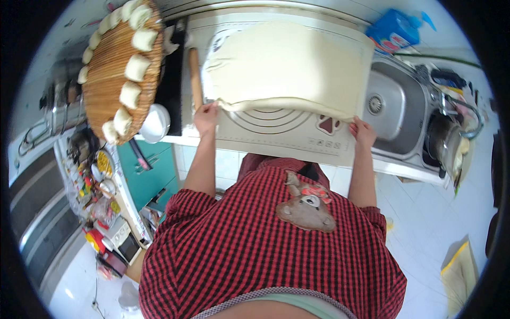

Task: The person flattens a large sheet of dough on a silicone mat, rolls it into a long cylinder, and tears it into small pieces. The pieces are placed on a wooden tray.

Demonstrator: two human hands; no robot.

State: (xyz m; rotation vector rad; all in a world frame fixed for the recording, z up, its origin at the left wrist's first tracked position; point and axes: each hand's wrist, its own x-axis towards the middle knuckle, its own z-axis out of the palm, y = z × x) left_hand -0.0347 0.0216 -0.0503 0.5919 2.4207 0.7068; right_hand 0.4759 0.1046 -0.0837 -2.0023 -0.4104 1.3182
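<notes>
A wide, thin dough sheet (271, 65) lies over a printed kneading mat (271, 137). Its near edge is folded into a narrow roll that sags slightly in the middle. My left hand (206, 119) pinches the left end of this edge between thumb and fingers. At the opposite end, my right hand (362, 132) grips the right corner of the dough. A wooden rolling pin (195, 77) rests along the mat's left side, its near end partly hidden behind my left hand.
A round woven tray (107, 87) with several cut dough pieces (138, 67) is at the left, a white bowl (154, 123) by its rim. A steel sink (388, 127) adjoins the mat's right side. A blue pump bottle (394, 32) stands behind it. A pot (444, 137) sits further right.
</notes>
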